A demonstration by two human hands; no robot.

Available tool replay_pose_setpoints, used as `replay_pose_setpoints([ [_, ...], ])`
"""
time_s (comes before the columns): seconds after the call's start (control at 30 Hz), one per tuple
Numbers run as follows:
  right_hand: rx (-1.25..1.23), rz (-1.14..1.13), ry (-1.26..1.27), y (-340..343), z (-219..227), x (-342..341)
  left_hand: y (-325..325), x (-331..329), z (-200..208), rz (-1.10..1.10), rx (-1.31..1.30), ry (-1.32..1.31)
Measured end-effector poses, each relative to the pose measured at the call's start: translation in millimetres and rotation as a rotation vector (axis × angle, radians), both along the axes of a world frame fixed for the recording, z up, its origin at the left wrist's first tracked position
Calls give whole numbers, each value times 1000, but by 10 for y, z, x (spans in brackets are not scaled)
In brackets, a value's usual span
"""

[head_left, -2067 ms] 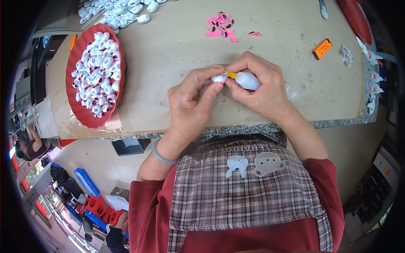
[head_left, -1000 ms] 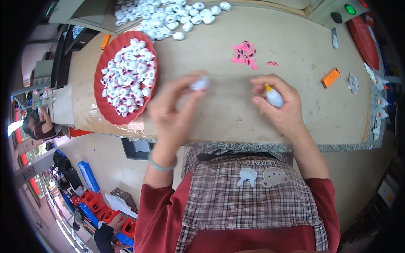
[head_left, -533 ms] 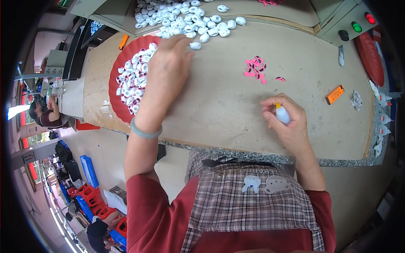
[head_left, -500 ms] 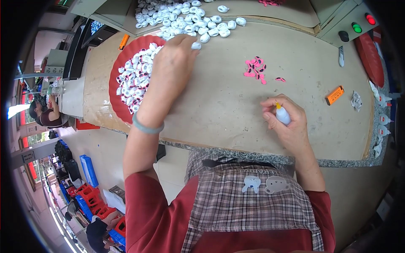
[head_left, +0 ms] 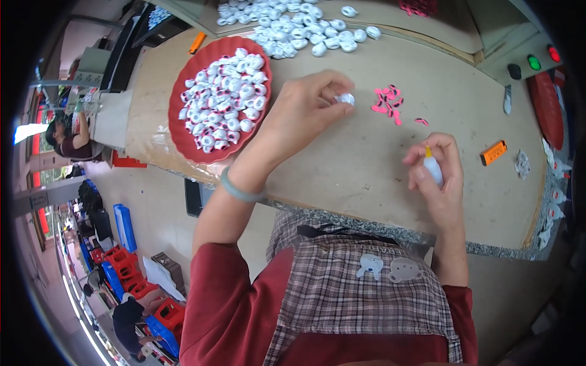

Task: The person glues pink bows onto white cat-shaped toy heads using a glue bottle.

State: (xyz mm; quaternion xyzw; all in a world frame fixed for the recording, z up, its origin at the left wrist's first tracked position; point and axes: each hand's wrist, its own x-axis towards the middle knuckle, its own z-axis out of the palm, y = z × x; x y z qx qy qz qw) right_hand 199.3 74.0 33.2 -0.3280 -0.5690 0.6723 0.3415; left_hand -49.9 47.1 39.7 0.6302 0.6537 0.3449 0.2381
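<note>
Pinched in the fingers of my left hand (head_left: pixel 305 110) is a small rounded white piece (head_left: pixel 345 99), held above the table. My right hand (head_left: pixel 442 177) is wrapped round a small white squeeze bottle (head_left: pixel 433 171) with a yellow tip pointing up. Between and beyond my hands lies a small heap of pink pieces with dark patches (head_left: pixel 388 104), and one stray pink piece (head_left: pixel 422 121) sits apart. Left of my left hand, a red scalloped tray (head_left: pixel 177 125) holds many white pieces with pink parts. Plain white pieces (head_left: pixel 317 33) are heaped at the back.
An orange box cutter (head_left: pixel 494 152) and crumpled paper (head_left: pixel 522 165) lie at the right, near several white bottles (head_left: pixel 557 196) along the edge. Another orange object (head_left: pixel 197 43) is behind the tray. A shelf with red and green lights (head_left: pixel 534 62) stands at the back right. Other people sit far left.
My left hand has come away from the white heap toward the middle, now with a white piece in its fingers. My right hand still grips the bottle. The whole view has shifted.
</note>
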Motion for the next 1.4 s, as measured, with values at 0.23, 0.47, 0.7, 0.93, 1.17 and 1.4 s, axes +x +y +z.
replay_pose_setpoints([
  [0.23,9,26,87,103,-7,24,-360,252,-139,-8,-174,-1120],
  [0.47,299,-41,-67,134,-94,68,-401,360,-233,-78,-178,-1269],
  [0.7,228,-210,112,68,-77,-8,-415,447,-271,-55,-184,-1268],
  [0.93,457,-254,59,26,-112,-1,-413,470,-316,-50,-181,-1190],
  [1.17,801,-300,-33,53,-174,-37,-428,482,-324,-51,-188,-1185],
  [1.4,826,-282,-64,48,-186,-35,-431,492,-307,-53,-204,-1183],
])
